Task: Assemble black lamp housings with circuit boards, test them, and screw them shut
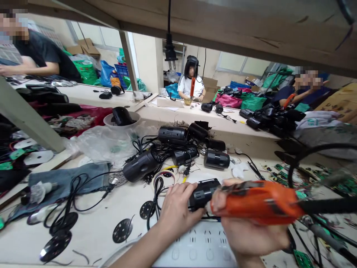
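Note:
My left hand (180, 204) is closed around the side of a black plastic housing (205, 191), steadying it just behind a white power strip (200, 242). In my right hand (245, 234) is an orange electric screwdriver (259, 203) with a thick black cord at its rear end. The tool lies nearly level and its front end points left, at the housing. My right fingers hide its tip, so I cannot tell whether it touches the housing. Behind my left hand are a tape roll (164, 182) and a looped black cable (158, 193).
Several black cylindrical housings (142, 163) with cords are heaped beyond my hands. Round black discs (122, 230) lie at left, green circuit boards (304, 258) at right. A white bucket (122, 121) stands behind. A plug (170, 50) hangs from the overhead shelf. Co-workers sit beyond.

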A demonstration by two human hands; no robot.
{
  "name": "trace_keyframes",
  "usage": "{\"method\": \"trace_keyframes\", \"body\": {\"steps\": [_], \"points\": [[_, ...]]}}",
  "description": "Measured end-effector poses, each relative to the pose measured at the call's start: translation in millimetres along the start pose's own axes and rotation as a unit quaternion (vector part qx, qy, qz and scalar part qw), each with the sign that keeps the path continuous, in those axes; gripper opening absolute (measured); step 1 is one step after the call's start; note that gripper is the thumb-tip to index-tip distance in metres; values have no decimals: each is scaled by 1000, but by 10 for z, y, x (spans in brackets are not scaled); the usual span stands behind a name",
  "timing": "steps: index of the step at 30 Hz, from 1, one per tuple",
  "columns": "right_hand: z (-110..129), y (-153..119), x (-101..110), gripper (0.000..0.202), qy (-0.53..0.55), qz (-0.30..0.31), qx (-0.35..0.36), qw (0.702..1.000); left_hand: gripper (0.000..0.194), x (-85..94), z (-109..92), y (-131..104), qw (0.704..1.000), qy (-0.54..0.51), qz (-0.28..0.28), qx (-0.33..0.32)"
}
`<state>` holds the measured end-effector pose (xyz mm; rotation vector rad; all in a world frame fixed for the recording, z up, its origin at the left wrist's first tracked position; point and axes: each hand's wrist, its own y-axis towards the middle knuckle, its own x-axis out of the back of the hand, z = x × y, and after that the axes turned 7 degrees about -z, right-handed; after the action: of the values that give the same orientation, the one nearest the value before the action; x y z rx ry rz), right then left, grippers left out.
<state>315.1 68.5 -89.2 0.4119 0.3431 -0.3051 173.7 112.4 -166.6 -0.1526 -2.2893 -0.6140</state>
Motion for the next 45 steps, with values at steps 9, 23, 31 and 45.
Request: {"method": "trace_keyframes", "body": {"steps": [9, 23, 31, 45], "points": [[-48, 807, 892, 59, -390, -315, 176, 847, 55, 100, -37, 24, 997, -6, 62, 48], [-592, -260, 322, 71, -664, 47, 66, 744, 61, 11, 33, -23, 999, -14, 39, 26], [-642, -205, 90, 77, -699, 38, 18, 714, 60, 41, 65, -86, 995, -68, 43, 52], [-435, -17, -15, 78, -692, 70, -23, 719, 69, -68, 77, -98, 997, -24, 39, 63]]}}
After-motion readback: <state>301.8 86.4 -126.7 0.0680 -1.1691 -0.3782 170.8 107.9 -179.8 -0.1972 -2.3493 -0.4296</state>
